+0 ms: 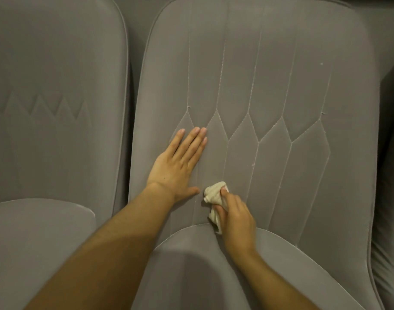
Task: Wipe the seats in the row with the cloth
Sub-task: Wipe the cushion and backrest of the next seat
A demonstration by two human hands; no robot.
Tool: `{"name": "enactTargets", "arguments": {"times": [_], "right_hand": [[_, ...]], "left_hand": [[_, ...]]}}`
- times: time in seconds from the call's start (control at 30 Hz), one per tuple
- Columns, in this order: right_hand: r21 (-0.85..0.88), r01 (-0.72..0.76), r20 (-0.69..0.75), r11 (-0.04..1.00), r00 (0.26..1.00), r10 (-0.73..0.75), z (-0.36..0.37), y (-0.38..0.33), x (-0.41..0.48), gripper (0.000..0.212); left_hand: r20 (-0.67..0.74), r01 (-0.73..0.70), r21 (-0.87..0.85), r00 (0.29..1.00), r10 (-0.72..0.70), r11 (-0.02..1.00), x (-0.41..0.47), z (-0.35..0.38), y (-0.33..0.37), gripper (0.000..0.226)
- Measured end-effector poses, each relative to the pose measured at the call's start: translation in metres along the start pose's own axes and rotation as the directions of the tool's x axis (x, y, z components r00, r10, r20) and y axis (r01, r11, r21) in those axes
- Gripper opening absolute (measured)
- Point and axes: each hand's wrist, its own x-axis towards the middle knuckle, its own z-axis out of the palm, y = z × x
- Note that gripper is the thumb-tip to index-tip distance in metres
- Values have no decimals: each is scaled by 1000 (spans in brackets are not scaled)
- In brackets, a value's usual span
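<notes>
Wiping is on the backrest (269, 90): right hand (234, 220) grips cloth (213, 193), left hand (180, 162) flat, empty; next, probably sweep rightward.

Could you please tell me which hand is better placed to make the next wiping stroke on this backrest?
The right hand: it grips the bunched cloth, pressed against the lower part of the grey backrest. The left hand lies flat on the fabric beside it, holding nothing.

A small white speck (321, 63) sits toward two o'clock, and a dark gap (387, 142) runs down at three o'clock.
</notes>
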Motion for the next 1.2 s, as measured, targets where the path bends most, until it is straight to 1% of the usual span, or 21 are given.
{"name": "enactTargets", "arguments": {"times": [0.03, 0.1, 0.17, 0.23, 0.3, 0.33, 0.37, 0.43, 0.47, 0.53, 0.57, 0.6, 0.67, 0.73, 0.8, 0.83, 0.9, 1.0, 1.07, 1.13, 1.2], "right_hand": [[19, 7, -16, 1000, 1000, -7, -6, -4, 6, 45], [44, 14, -169, 999, 986, -7, -19, -13, 31, 46], [114, -41, -296, 993, 952, 74, -29, -22, 62, 41], [125, -61, -301, 990, 949, 96, -28, -26, 76, 37], [64, -66, -210, 996, 975, 78, -12, -22, 58, 37], [42, -86, -128, 995, 988, 91, -4, -21, 40, 38], [41, -130, -23, 991, 991, 131, 3, -21, 23, 39], [31, -228, 192, 973, 957, 218, 6, -21, 0, 38], [42, -233, 233, 972, 948, 217, 6, -18, -4, 33], [140, -246, 248, 959, 946, 207, -8, -19, -1, 25], [177, -224, 226, 958, 957, 182, -17, -21, 3, 28], [186, -161, 153, 969, 979, 134, -26, -21, 8, 33], [157, -60, -49, 986, 996, 68, -44, -20, 28, 43], [91, 18, -266, 996, 964, 7, -66, -18, 68, 46], [-5, 49, -385, 999, 922, -47, -87, -15, 110, 45], [-43, 43, -398, 998, 916, -57, -92, -12, 123, 45], [-96, 30, -334, 995, 941, -60, -87, 0, 121, 45], [-240, 57, -229, 969, 967, -113, -56, 23, 73, 44], [-254, 48, -130, 966, 988, -83, -42, 32, 39, 61], [-296, 88, -41, 951, 994, -104, -37, 41, 17, 74], [-338, 141, 1, 931, 989, -149, -37, 47, 6, 68]], "left_hand": [[9, -4, -1, 1000, 4, 1000, -1, 1, 0, 112], [7, -6, 0, 1000, 6, 1000, -1, 3, 1, 114], [6, -5, 2, 1000, 5, 1000, 0, 4, 2, 116], [10, -11, 3, 1000, 11, 1000, 0, 4, 2, 116], [15, -16, 4, 1000, 16, 1000, 1, 4, 2, 118], [15, -15, 2, 1000, 15, 1000, 1, 4, 2, 118], [17, -14, -2, 1000, 14, 1000, 1, 4, 2, 119], [29, -13, -7, 1000, 13, 1000, 0, 3, 2, 119], [36, -12, -7, 999, 12, 1000, 0, 2, 1, 119], [60, -11, -24, 998, 12, 1000, -1, -3, 1, 121], [65, -11, -37, 998, 14, 999, 0, -5, 1, 122], [68, -11, -52, 998, 14, 999, 0, -7, 0, 122], [75, -7, -100, 997, 14, 995, 0, -12, 1, 124], [62, 6, -155, 998, 4, 988, 6, -21, 1, 126], [33, 13, -194, 999, -6, 981, 19, -30, 3, 128], [23, 16, -209, 1000, -11, 978, 27, -34, 4, 129], [26, 23, -221, 1000, -17, 975, 38, -37, 6, 133], [50, 36, -198, 998, -27, 979, 43, -33, 9, 136], [57, 42, -216, 998, -30, 975, 44, -32, 9, 136], [58, 48, -226, 998, -36, 973, 44, -32, 8, 136], [62, 50, -224, 997, -37, 973, 45, -30, 8, 135]]}}
